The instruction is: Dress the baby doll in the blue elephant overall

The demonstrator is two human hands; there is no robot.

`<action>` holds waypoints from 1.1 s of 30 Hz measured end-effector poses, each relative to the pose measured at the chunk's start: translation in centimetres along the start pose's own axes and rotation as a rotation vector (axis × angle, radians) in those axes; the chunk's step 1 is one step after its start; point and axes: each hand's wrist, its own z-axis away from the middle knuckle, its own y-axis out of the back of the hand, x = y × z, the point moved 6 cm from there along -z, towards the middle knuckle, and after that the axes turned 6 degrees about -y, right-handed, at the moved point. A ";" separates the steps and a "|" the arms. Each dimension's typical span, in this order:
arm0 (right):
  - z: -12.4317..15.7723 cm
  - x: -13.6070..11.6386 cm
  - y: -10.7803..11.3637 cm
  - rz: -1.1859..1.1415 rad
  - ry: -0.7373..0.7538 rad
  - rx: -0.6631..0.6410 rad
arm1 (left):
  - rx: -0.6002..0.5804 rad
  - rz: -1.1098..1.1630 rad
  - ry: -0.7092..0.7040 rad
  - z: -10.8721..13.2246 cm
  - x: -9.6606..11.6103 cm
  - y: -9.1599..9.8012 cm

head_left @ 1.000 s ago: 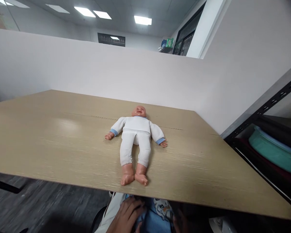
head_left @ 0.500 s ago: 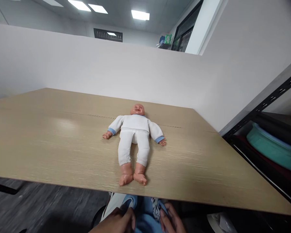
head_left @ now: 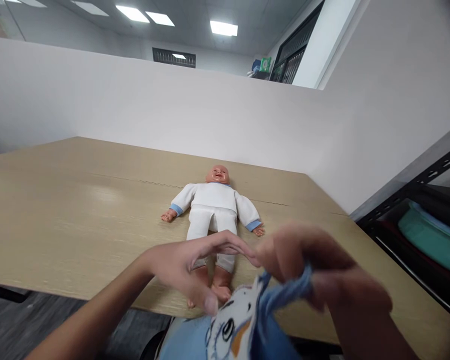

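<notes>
A baby doll (head_left: 214, 204) in a white suit with blue cuffs lies on its back on the wooden table (head_left: 78, 210), feet toward me. Both my hands are raised in front of its legs, over the table's near edge. My right hand (head_left: 315, 270) is closed in a fist on a blue garment (head_left: 243, 325) with a cartoon face printed on white. My left hand (head_left: 195, 265) touches the same garment, its fingers stretched out and its thumb pressed on the white part. Motion smears the right hand.
A white partition wall runs behind the table. At the right stands a black metal shelf (head_left: 427, 175) holding a teal basin (head_left: 435, 240). Dark floor (head_left: 22, 325) shows below the table's near edge.
Both hands have come up from my lap below the table edge, lifting the blue garment in front of the doll's legs. The doll has not moved.
</notes>
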 end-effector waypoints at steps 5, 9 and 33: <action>-7.6 -3.7 4.2 -0.297 0.172 -0.127 | -0.111 0.105 -0.040 -4.3 0.6 3.9; -8.9 -2.3 7.3 -0.221 0.131 -0.087 | -0.035 0.014 -0.030 -5.1 1.8 7.2; -13.5 8.9 13.0 0.138 -0.057 -0.031 | 0.406 -0.463 -0.114 -6.2 1.4 17.8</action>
